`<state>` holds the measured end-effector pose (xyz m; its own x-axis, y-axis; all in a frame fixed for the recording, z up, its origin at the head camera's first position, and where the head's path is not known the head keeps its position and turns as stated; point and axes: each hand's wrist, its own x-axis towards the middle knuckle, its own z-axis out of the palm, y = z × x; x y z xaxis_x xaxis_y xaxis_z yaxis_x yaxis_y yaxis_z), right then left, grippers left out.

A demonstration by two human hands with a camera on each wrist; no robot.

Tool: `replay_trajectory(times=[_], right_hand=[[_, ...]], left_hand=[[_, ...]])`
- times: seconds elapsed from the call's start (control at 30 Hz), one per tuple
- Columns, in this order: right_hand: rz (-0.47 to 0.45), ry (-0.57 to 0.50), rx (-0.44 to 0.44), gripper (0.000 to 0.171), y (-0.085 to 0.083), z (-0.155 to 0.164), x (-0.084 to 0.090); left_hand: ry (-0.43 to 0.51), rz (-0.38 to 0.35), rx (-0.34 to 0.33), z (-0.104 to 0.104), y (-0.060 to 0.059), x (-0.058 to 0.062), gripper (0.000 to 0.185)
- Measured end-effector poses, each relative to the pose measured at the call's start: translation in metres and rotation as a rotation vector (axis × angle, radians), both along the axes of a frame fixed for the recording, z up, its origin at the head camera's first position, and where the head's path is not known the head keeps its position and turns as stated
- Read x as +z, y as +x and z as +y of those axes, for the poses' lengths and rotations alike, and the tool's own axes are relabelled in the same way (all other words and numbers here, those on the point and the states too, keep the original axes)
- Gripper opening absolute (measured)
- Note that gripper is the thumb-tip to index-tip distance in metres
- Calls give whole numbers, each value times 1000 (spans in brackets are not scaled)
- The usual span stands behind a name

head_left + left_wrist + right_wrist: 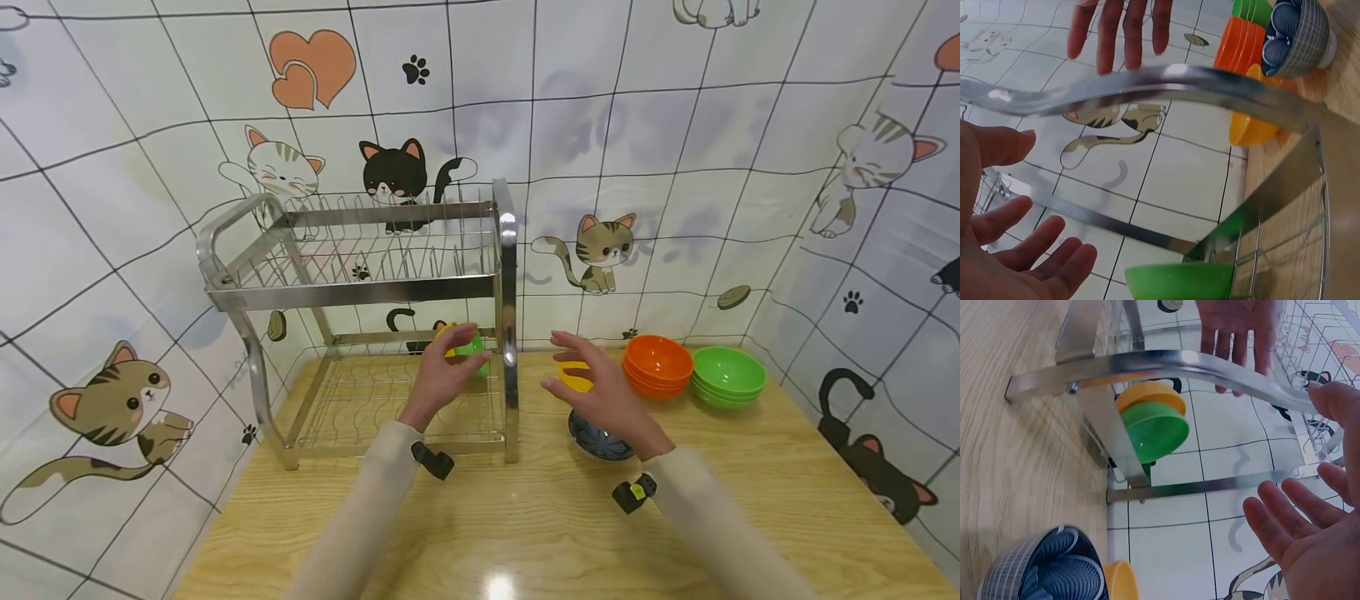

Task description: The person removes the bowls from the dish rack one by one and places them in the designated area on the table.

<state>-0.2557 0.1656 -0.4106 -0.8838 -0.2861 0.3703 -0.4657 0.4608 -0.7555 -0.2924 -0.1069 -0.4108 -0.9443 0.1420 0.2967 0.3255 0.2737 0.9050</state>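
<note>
Neither hand holds anything. The left hand (438,373) hovers inside the lower tier of the dish rack (360,292), fingers straight and loosely spread, palm turned toward the small green bowl (472,348) that stands on edge at the right end of that tier; from the head view the fingertips look just beside the bowl's rim, though whether they touch it cannot be told, and the left wrist view shows a gap between the open palm (1004,250) and the green bowl (1179,281). A yellow bowl (1147,395) stands on edge directly behind the green bowl (1157,431), the two nested close together against the rack's right upright.

The right hand (600,387) is outside the rack, just right of that upright, fingers likewise extended and apart, gripping nothing; it hangs above a yellow bowl (573,379) and a dark patterned bowl (600,437) on the wooden table (525,533); the patterned bowl (1047,569) shows a blue petal design inside and a grey grid outside.

Further right, near the wall, sit a stack of orange bowls (658,365) and a stack of green bowls (727,377), touching side by side; the upper rack tier holds only its wire dividers; cat-patterned tiles cover the walls.
</note>
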Motion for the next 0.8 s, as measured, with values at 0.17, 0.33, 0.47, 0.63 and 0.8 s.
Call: replay_trajectory(times=[0.17, 0.33, 0.47, 0.63, 0.8], right_hand=[[-38, -48, 23, 70, -3, -13, 5], [-50, -82, 32, 68, -9, -26, 5], [-55, -104, 39, 67, -13, -36, 5], [-75, -138, 26, 65, -19, -45, 7], [-64, -111, 0, 54, -24, -51, 8]], left_hand=[[-8, -23, 35, -12, -9, -6, 67], [-50, -54, 82, -23, -19, -12, 73], [-80, -81, 117, -31, -28, -16, 77], [-143, -94, 145, -40, -40, -22, 83], [-217, -123, 184, -48, -50, -28, 86]])
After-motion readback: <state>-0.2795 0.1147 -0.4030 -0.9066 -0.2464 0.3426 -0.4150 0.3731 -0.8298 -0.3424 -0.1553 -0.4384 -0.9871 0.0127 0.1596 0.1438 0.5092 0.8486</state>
